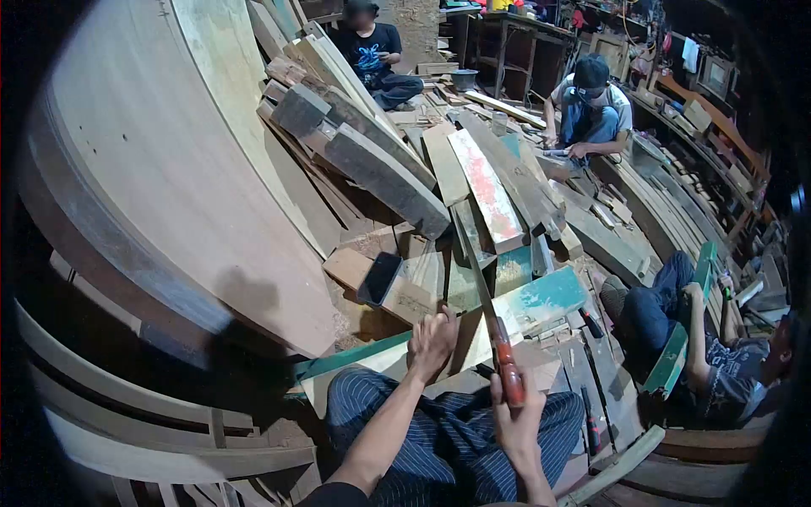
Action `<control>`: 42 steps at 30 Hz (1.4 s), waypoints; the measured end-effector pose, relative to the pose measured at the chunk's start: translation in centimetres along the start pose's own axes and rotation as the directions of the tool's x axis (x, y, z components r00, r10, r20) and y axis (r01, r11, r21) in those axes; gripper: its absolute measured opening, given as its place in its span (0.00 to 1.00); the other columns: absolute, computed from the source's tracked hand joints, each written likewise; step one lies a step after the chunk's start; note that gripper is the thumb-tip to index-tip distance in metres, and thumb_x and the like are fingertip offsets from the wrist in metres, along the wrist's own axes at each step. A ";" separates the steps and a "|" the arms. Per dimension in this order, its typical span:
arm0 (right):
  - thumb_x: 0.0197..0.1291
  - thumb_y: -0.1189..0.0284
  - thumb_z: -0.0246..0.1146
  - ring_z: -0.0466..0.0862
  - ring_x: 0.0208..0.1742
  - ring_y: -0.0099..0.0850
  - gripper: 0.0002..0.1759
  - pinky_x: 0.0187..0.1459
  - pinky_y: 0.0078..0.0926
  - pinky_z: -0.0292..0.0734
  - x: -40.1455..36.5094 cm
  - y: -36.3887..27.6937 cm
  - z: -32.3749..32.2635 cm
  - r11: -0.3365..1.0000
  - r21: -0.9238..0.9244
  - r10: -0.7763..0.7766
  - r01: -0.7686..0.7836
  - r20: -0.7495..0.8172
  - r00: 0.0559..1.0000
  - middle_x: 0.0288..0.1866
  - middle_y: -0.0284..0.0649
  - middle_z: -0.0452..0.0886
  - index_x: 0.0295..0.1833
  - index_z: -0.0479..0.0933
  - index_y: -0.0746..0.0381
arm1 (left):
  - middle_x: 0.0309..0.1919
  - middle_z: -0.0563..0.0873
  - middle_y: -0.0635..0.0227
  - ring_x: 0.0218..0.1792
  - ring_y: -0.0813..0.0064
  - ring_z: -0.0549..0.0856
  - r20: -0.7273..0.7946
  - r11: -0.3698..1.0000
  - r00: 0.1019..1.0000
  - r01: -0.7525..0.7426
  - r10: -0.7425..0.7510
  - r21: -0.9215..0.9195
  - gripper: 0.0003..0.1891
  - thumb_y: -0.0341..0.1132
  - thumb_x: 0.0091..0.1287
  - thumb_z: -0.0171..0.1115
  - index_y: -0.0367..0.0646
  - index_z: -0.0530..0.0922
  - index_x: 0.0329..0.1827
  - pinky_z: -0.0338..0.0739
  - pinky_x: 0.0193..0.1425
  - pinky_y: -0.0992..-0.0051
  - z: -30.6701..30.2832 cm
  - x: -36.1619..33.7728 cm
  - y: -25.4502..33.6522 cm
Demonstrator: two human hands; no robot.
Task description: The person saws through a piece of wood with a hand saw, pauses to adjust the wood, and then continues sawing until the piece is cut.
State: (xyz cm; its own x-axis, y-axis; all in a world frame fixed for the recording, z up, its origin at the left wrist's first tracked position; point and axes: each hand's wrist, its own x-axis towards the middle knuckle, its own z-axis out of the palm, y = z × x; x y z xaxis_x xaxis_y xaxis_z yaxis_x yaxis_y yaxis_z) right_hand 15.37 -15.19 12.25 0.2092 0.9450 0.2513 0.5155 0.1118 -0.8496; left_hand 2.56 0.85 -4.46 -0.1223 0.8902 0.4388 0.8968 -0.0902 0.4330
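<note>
My right hand [519, 416] is closed round the turned reddish wooden handle [508, 372] of a long tool. Its narrow dark blade [480, 275] points forward and away from me; I cannot make out whether it is a file, a chisel or a saw. My left hand [432, 345] is curled with its fingers bent beside a small wooden piece [465, 338]; what it grips, if anything, is hidden. Ahead of it lie a wooden block [411, 302] and a black smartphone [380, 278]. A board with worn teal paint [541, 293] is just beyond the handle.
A large curved wooden panel [160, 169] stands at the left. Stacked beams [380, 173] and a red-stained white board [486, 186] lie ahead. One person [367, 51] sits at the back, another [596, 106] crouches back right, and a third [718, 372] sits at the right beside green-painted wood [672, 359].
</note>
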 end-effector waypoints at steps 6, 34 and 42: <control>0.62 0.72 0.66 0.76 0.17 0.31 0.11 0.24 0.27 0.69 -4.5 -5.6 -5.4 0.990 -0.137 0.030 -0.019 0.074 0.997 0.20 0.44 0.75 0.42 0.73 0.66 | 0.28 0.84 0.50 0.34 0.47 0.83 0.065 0.992 0.991 0.112 -0.116 0.059 0.24 0.46 0.73 0.45 0.40 0.84 0.28 0.76 0.44 0.55 0.3 0.1 0.4; 0.61 0.70 0.68 0.77 0.18 0.32 0.11 0.23 0.29 0.70 -6.4 -4.6 -5.6 0.981 -0.128 0.152 -0.142 0.069 0.986 0.20 0.42 0.75 0.42 0.74 0.63 | 0.29 0.85 0.44 0.30 0.43 0.86 0.311 0.996 0.950 0.011 0.017 -0.088 0.26 0.42 0.77 0.39 0.33 0.82 0.33 0.80 0.37 0.52 -2.4 0.8 0.1; 0.60 0.75 0.67 0.86 0.26 0.43 0.18 0.24 0.33 0.77 -8.9 -1.8 -6.6 0.992 0.036 0.118 -0.125 0.156 0.981 0.29 0.48 0.82 0.52 0.68 0.64 | 0.31 0.83 0.35 0.34 0.37 0.84 0.299 0.996 0.951 0.074 -0.083 0.042 0.33 0.48 0.78 0.37 0.28 0.82 0.29 0.78 0.43 0.48 -2.2 1.6 1.6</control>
State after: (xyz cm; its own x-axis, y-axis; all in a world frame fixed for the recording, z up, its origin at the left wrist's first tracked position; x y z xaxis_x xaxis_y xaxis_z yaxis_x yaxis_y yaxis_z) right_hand 18.07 -25.83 14.61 0.1361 0.9879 0.0741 0.4548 0.0042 -0.8906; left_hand 2.83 1.18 -1.30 -0.0641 0.9873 0.1457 0.9023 -0.0051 0.4310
